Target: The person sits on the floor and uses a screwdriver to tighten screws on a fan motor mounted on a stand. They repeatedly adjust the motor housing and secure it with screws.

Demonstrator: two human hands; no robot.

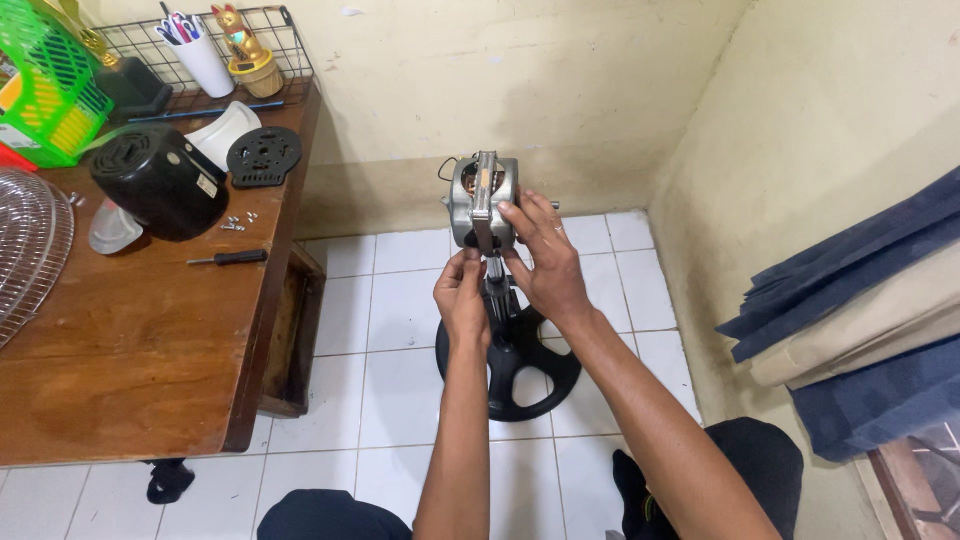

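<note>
Head view: seated person works on a bare fan motor (482,200), metal housing w/ copper windings showing, mounted atop a stand pole over a round black base (510,360) on the white tile floor (390,330). Right hand (548,262) wraps the motor's right side, fingers curled onto the housing, thumb across the front bracket. Left hand (462,298) sits just below the motor, fingertips pinched narrow at the bracket's lower end where the pole meets it; what they pinch can't be made out.

At left, a wooden table (140,350) carries parts: black motor cover (160,180), round black plate (264,156), white plastic piece (225,130), a clear plastic piece near the cover, a few loose screws (235,222) and a black-handled screwdriver (228,258). Wire fan grille (30,250) lies at the table's left edge. Behind: green basket (45,85), white cup of pens (200,55), gold cat figurine (245,50) in a wire tray. Folded dark-blue and tan cloth (860,320) is stacked at right, against the yellow wall.
</note>
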